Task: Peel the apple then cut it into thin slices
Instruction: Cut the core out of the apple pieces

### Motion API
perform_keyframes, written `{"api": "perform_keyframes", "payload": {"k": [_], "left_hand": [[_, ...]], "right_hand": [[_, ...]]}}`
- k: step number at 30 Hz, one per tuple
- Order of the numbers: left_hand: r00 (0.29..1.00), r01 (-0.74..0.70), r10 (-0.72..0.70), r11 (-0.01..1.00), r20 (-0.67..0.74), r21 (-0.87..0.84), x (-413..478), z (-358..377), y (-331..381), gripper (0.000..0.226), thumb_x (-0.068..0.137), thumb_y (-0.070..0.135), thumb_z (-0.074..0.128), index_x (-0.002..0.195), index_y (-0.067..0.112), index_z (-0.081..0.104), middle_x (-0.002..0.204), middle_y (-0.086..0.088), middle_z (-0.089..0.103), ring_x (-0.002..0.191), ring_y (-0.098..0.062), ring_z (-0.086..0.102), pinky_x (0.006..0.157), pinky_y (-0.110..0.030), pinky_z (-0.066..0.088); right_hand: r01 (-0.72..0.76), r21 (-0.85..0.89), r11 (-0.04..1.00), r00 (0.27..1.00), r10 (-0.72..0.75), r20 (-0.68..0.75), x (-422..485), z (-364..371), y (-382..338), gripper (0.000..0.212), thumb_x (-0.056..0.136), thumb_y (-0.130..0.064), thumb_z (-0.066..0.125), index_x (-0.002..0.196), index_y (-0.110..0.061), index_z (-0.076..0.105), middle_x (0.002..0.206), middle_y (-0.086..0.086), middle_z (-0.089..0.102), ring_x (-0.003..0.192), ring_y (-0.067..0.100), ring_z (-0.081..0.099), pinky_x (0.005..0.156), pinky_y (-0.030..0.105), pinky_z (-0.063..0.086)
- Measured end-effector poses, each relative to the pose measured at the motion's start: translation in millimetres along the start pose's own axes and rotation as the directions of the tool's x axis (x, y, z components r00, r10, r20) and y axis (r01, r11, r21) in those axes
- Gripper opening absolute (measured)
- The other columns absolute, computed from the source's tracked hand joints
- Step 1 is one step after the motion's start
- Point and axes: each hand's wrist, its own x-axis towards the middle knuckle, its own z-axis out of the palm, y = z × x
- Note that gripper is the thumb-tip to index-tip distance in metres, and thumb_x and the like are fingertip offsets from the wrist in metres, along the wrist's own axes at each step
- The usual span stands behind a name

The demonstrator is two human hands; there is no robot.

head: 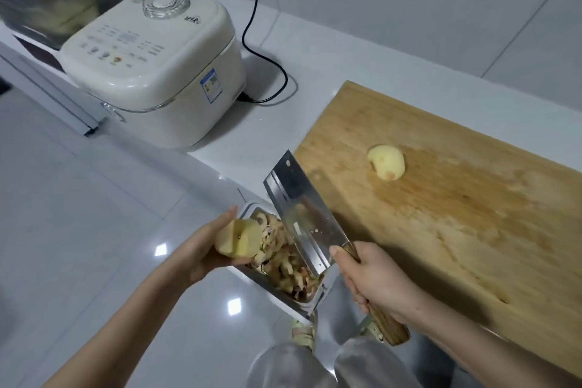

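A pale glossy tiled floor [94, 198] fills the left, and a white countertop [277, 50] runs across the upper part of the view. On the countertop's right part lies a long rectangular wooden cutting board [441, 230] (its surface is scuffed and looks damp in patches). At the left end of the counter, well apart from the board, stands a cream, rounded-square rice cooker [157, 72], with a black power cable [267, 57] looping behind it and up the wall.

Below the counter edge sits a rectangular white-rimmed metal bin [252, 208], heaped with pinkish-yellow apple peels [283, 261]. A broad steel cleaver with a wooden handle [299, 211] is held tilted over the bin, its blade just beside the peels. The right hand [374, 277] wraps its fingers tightly round the handle, the thumb lying up near the heel of the blade. The left hand [201, 249] cups a peeled, pale yellow apple piece [242, 238] over the bin's near-left rim, its fingers curled behind the piece and the cut face turned toward the blade.

A second peeled apple piece [387, 165] rests alone on the board, towards its far end.
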Motion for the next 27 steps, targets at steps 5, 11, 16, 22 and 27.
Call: {"api": "perform_keyframes", "payload": {"k": [5, 11, 16, 22, 27], "left_hand": [[0.975, 0.159, -0.103, 0.942, 0.197, -0.295, 17.3, 23.3, 16.2, 0.043, 0.085, 0.033, 0.061, 0.114, 0.001, 0.060, 0.105, -0.024, 0.067, 0.096, -0.042, 0.066, 0.074, -0.056, 0.055], [0.911, 0.136, -0.064, 0.979, 0.406, -0.152, 47.4, 89.8, 26.7, 0.074, 0.047, -0.001, 0.083, 0.117, 0.005, 0.062, 0.117, -0.024, 0.062, 0.100, -0.045, 0.064, 0.072, -0.050, 0.059], [0.852, -0.099, 0.034, 0.990, 0.523, 0.096, 69.6, 177.4, 31.5, 0.056, 0.061, -0.005, 0.062, 0.111, 0.019, 0.068, 0.119, -0.013, 0.061, 0.106, -0.033, 0.060, 0.087, -0.047, 0.049], [0.839, -0.296, 0.091, 0.903, 0.536, 0.311, 90.5, 273.6, 23.4, 0.070, 0.052, -0.002, 0.064, 0.111, 0.037, 0.065, 0.132, -0.005, 0.050, 0.120, -0.028, 0.049, 0.101, -0.047, 0.043], [0.850, -0.507, 0.275, 0.662, 0.450, 0.552, 111.2, 340.8, 14.4, 0.068, 0.063, -0.003, 0.069, 0.116, 0.038, 0.057, 0.122, 0.007, 0.055, 0.114, -0.018, 0.052, 0.097, -0.035, 0.044]], "right_hand": [[-0.021, 0.085, 0.996, 0.996, 0.029, -0.090, -2.4, -19.6, -0.8, 0.035, 0.097, -0.034, 0.045, 0.072, -0.010, 0.045, 0.044, -0.001, 0.042, 0.035, 0.012, 0.037, 0.038, 0.025, 0.039], [-0.002, 0.241, 0.971, 0.966, 0.064, -0.249, -16.9, -67.1, 16.6, 0.034, 0.095, -0.033, 0.050, 0.071, -0.009, 0.047, 0.042, 0.000, 0.041, 0.033, 0.013, 0.036, 0.036, 0.025, 0.038], [0.029, 0.337, 0.941, 0.925, 0.103, -0.367, -30.2, -124.6, 43.6, 0.035, 0.093, -0.034, 0.053, 0.071, -0.007, 0.047, 0.042, 0.002, 0.042, 0.032, 0.015, 0.035, 0.035, 0.022, 0.036], [0.071, 0.265, 0.962, 0.872, 0.069, -0.485, -40.0, -197.6, 79.2, 0.039, 0.094, -0.034, 0.050, 0.065, -0.008, 0.044, 0.042, 0.008, 0.043, 0.031, 0.018, 0.038, 0.040, 0.023, 0.038], [0.034, 0.190, 0.981, 0.844, 0.074, -0.532, -39.4, -242.7, 109.7, 0.038, 0.094, -0.034, 0.050, 0.065, -0.010, 0.044, 0.040, 0.004, 0.045, 0.031, 0.019, 0.042, 0.048, 0.033, 0.043]]}}
